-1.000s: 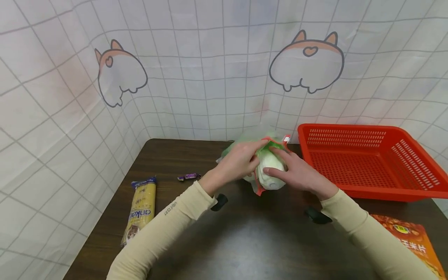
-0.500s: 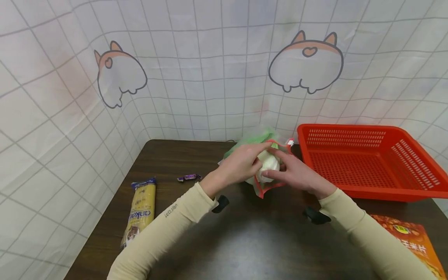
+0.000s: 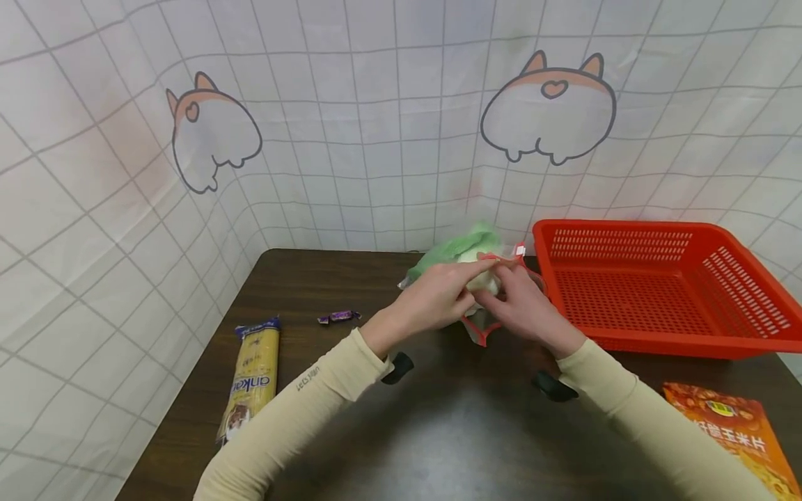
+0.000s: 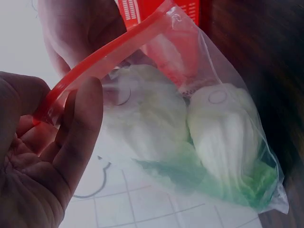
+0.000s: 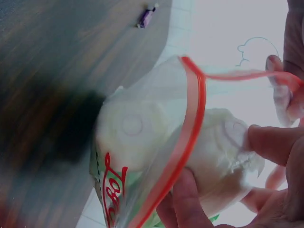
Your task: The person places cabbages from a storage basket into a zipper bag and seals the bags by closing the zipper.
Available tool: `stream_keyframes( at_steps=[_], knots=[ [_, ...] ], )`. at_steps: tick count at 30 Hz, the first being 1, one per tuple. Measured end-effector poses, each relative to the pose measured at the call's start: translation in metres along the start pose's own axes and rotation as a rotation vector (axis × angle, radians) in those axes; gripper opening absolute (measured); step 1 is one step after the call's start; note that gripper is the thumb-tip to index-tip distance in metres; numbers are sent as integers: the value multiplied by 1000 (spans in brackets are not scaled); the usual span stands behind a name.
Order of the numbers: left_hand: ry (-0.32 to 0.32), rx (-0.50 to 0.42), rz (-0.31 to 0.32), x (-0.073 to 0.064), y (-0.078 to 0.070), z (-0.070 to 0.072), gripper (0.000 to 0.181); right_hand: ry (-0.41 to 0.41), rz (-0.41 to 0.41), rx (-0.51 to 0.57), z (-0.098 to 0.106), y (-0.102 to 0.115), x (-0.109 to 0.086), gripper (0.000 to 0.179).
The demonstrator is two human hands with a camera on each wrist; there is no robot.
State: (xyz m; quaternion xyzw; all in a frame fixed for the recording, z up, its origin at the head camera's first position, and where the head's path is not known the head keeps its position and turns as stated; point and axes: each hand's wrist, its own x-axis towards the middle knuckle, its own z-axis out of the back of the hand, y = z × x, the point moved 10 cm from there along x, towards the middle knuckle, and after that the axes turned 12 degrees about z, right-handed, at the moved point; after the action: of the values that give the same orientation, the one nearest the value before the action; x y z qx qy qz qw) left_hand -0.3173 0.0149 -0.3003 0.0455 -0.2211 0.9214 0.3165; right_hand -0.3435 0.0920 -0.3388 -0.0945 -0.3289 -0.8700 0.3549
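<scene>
A clear zip bag point(image 4: 268, 142) with a red zip strip stands at the back of the table. Two pale Chinese cabbages with green leaves show through its plastic in the left wrist view; one cabbage point(image 4: 223, 123) sits deeper, base toward the opening. My left hand point(image 3: 432, 296) pinches the red strip between thumb and fingers, keeping the mouth parted. With thumb and fingers around its base, my right hand point(image 3: 526, 299) holds the other cabbage point(image 5: 221, 166) at the bag's mouth. Much of that cabbage is hidden behind the hands in the head view.
A red plastic basket point(image 3: 626, 344) stands right of the bag, close to it. On the left lie a yellow noodle pack point(image 3: 257, 372) and a small purple-wrapped candy point(image 3: 340, 316). An orange snack packet point(image 3: 736, 431) lies front right, and a patterned curtain point(image 3: 376, 139) hangs behind.
The held cabbage has gone farther into the bag, away from me, and less of it shows. My right hand has shifted slightly left, and the bag's red edge has moved a little right.
</scene>
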Motion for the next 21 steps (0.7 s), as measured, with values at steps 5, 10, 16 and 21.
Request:
stream_keyframes(
  at_steps=[5, 10, 16, 21],
  knots=[
    [-46, -43, 64, 3, 10, 8, 58, -23, -31, 80, -4, -5, 0, 54],
    [-157, -105, 179, 9, 32, 29, 57, -59, -34, 214, -4, -6, -2, 61],
    [-153, -210, 246, 14, 47, 37, 56, -175, -2, 227, 23, -2, -7, 46],
    [-161, -228, 252, 15, 50, 39, 57, -269, -98, 352, 43, -20, -11, 41]
  ],
)
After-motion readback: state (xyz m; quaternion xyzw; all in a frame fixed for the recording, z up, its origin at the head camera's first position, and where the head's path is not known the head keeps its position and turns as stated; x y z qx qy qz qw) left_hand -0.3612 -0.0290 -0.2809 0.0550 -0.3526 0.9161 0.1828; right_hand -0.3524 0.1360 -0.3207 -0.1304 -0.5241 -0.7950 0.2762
